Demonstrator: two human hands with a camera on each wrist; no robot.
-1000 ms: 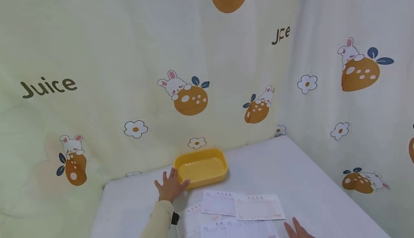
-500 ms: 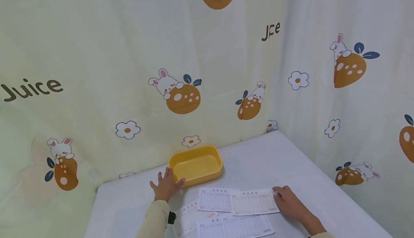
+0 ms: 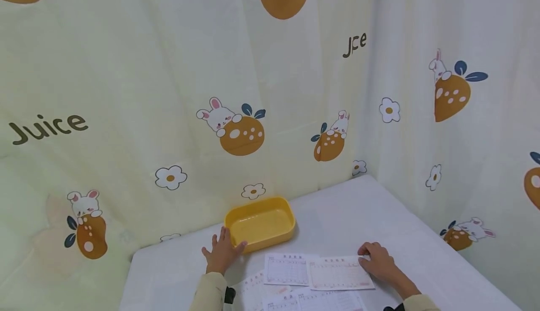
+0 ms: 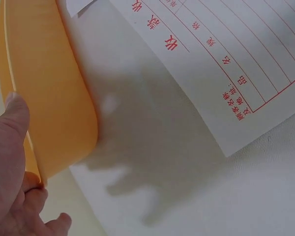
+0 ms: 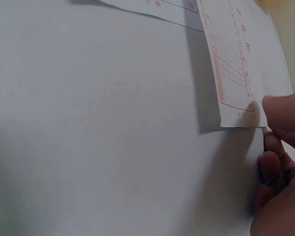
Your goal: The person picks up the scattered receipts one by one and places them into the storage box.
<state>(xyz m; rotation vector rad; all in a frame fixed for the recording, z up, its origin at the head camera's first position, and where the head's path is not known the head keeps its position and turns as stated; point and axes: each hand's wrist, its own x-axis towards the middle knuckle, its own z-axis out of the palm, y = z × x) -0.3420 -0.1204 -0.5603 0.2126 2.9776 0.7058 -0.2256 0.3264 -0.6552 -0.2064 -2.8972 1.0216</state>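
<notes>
My left hand (image 3: 222,254) is at the near left corner of a yellow rectangular tray (image 3: 270,241), fingers spread. In the left wrist view its thumb (image 4: 17,110) touches the tray's rim, with other fingertips round the corner. My right hand (image 3: 378,263) pinches the far right corner of a printed receipt slip (image 3: 340,273) between thumb and forefinger; the other fingers are curled. In the right wrist view this slip (image 5: 233,73) has its near edge raised, with a shadow beside it. A second receipt slip (image 3: 286,269) lies against its left side.
Several more receipt slips lie nearer the front, including one at lower left (image 3: 255,292) and one at lower middle (image 3: 329,301), overlapping each other. The white table (image 3: 329,222) meets a curtain (image 3: 168,114) printed with rabbits and oranges behind and at the right.
My right hand has come in from the lower right edge to the slip's far right corner and takes hold of it. The left hand stays on the tray; the head view has shifted slightly.
</notes>
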